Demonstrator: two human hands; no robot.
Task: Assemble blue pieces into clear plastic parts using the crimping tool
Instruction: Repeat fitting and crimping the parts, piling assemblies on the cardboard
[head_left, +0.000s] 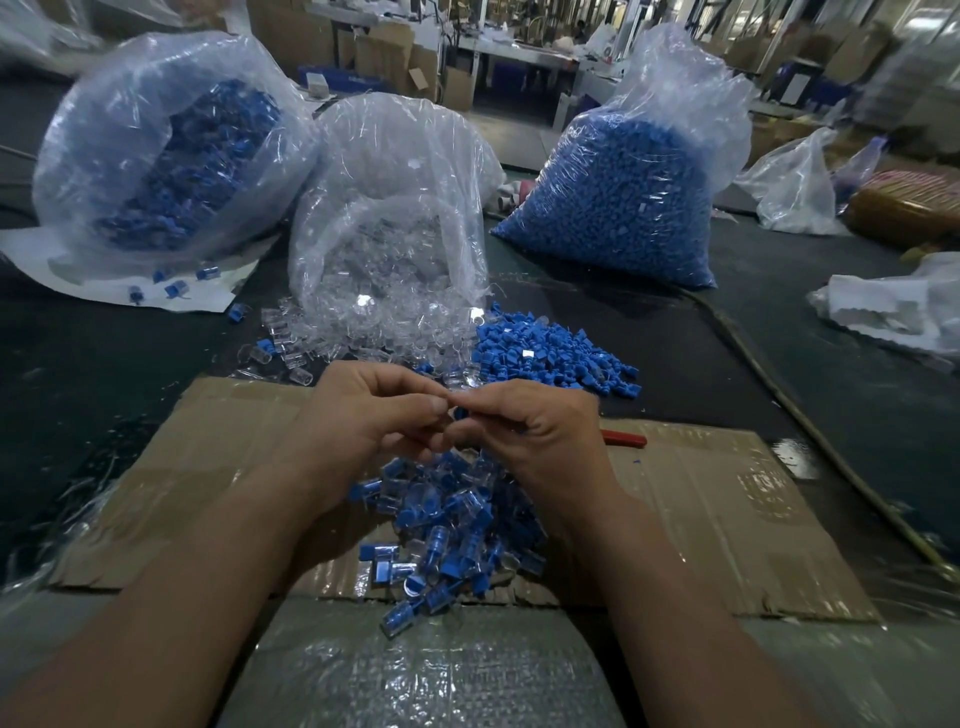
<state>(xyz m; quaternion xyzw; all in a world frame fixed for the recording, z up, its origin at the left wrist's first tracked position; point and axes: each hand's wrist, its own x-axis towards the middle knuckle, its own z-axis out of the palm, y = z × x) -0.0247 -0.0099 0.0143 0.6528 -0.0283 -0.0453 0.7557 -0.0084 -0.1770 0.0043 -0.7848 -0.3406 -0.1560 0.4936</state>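
My left hand (363, 415) and my right hand (530, 431) meet fingertip to fingertip above the cardboard sheet (727, 519). Between them they pinch a small blue piece (460, 414); most of it is hidden by the fingers, and I cannot tell whether a clear part is on it. Below the hands lies a heap of assembled blue-and-clear parts (452, 525). Loose clear plastic parts (363, 332) spill from an open bag (389, 218), and loose blue pieces (545, 353) lie to their right. A red tool handle (623, 440) sticks out from behind my right hand.
A bag of assembled parts (171, 156) stands at the back left, and a full bag of blue pieces (623, 192) at the back right. A cable (810, 431) runs down the dark table on the right. White crumpled plastic (893, 312) lies at the far right.
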